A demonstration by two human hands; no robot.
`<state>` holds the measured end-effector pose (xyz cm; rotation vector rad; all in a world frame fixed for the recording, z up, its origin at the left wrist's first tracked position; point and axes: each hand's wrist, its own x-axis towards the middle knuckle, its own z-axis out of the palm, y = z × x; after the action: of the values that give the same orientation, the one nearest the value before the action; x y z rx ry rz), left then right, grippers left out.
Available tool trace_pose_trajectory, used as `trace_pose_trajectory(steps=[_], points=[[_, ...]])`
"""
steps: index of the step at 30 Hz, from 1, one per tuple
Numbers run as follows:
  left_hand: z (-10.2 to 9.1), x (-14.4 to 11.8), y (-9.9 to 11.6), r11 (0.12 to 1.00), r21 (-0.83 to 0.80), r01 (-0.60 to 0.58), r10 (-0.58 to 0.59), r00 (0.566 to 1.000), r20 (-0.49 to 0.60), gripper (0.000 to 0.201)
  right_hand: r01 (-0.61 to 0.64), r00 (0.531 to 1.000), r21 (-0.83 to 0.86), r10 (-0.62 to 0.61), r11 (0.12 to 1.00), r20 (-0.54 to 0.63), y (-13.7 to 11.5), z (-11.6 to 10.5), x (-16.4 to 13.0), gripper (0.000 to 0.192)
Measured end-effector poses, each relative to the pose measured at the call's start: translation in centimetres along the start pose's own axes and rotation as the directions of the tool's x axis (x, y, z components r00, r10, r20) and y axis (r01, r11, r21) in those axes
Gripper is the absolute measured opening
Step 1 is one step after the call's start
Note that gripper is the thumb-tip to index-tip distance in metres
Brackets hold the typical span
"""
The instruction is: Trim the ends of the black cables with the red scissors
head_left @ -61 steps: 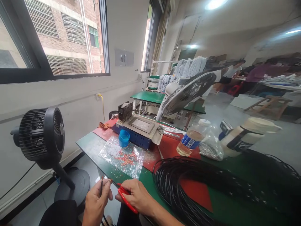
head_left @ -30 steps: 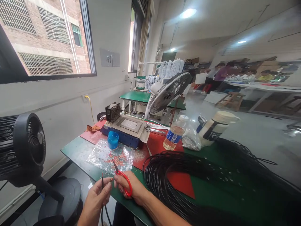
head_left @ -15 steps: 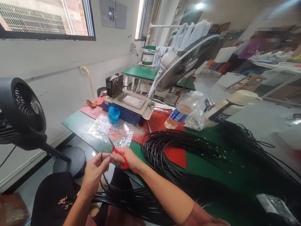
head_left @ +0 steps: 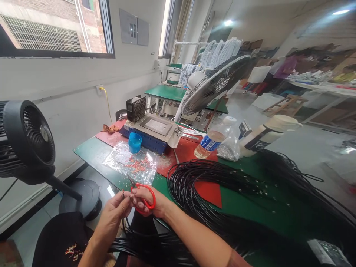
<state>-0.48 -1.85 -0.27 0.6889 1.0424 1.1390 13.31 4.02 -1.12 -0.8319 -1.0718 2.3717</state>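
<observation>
And there my left hand (head_left: 115,210) pinched the black cable (head_left: 123,193), its end standing nearly upright just above the grip; right beside that pinch, my right hand (head_left: 145,193) wrapped the red scissors (head_left: 154,199), blades pointing away from me; what its fingertips pressed, I couldn't tell.

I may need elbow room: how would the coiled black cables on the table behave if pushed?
The coiled black cables would probably flex rather than tip, lying in low, loose curves. Strands may slide apart, since no tie shows. So many together might feel heavy.
</observation>
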Motion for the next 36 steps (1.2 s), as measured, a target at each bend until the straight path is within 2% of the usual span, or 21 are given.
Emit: trace_pose_trajectory(steps=[8, 12, 16, 19, 22, 26, 30, 33, 36], points=[[0.1, 0.1, -0.4, 1.0, 0.019, -0.024, 0.025, 0.995, -0.094, 0.019, 0.163, 0.987, -0.065, -0.163, 0.984, 0.001, -0.1, 0.5, 0.0, 0.044], [0.8, 0.1, -0.8, 0.988, -0.153, 0.001, -0.028, 0.984, -0.174, 0.02, 0.25, 0.966, -0.111, -0.255, 0.962, -0.036, 0.0, 0.8, 0.0, 0.047], [1.4, -0.1, -0.9, 0.955, -0.293, 0.038, -0.081, 0.987, -0.136, 0.018, 0.299, 0.949, -0.183, -0.312, 0.937, -0.047, 0.0, 0.9, 0.0, 0.047], [1.4, -0.2, -0.6, 0.964, -0.264, 0.031, -0.061, 0.992, -0.107, 0.019, 0.285, 0.957, -0.181, -0.292, 0.941, -0.01, 0.0, 0.6, 0.0, 0.049], [0.9, -0.1, -0.3, 0.989, -0.149, 0.018, -0.028, 0.997, -0.069, 0.022, 0.225, 0.974, -0.152, -0.225, 0.963, 0.016, 0.0, 0.3, 0.1, 0.052], [0.1, 0.1, -0.2, 1.0, 0.013, -0.025, 0.025, 1.0, -0.011, 0.028, 0.184, 0.983, -0.172, -0.184, 0.968, 0.018, 0.0, 0.0, 0.0, 0.051], [-0.5, 0.2, -0.2, 0.991, 0.123, -0.053, 0.049, 0.998, 0.034, 0.025, 0.159, 0.987, -0.182, -0.162, 0.97, -0.005, -0.1, 0.0, 0.0, 0.047], [-0.4, 0.2, -0.1, 0.987, 0.143, -0.069, 0.057, 0.995, 0.087, 0.024, 0.101, 0.993, -0.197, -0.11, 0.975, -0.032, 0.0, -0.1, 0.0, 0.046], [-0.1, 0.2, -0.1, 0.995, 0.09, -0.051, 0.045, 0.997, 0.069, 0.024, 0.1, 0.994, -0.172, -0.105, 0.98, -0.021, 0.2, -0.3, 0.2, 0.049]])
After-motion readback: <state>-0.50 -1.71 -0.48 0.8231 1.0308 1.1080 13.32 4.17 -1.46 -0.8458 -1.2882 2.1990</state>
